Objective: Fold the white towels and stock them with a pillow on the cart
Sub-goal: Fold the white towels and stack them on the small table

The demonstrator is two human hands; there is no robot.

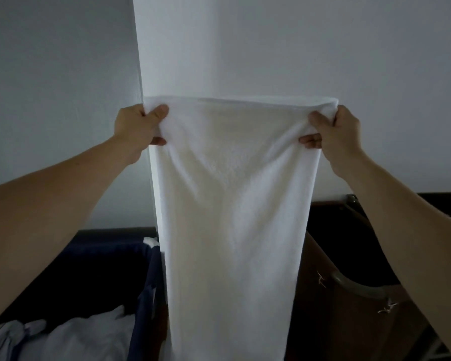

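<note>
**No readable text**

No legible text, labels, brands, numbers or signs in the head view. Towel [232, 204] is plain white, no tag or print showing. Wall [323, 48] is blank. Dark blue bin [110, 269] at lower left shows pale patches on its fabric, too blurred to tell if they are print. Brown cart [323, 295] at right carries no marking.

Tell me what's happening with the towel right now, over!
Left hand and right hand each pinching a top corner. White towel held up, hanging straight down, not yet folded. Nothing in the way.
</note>
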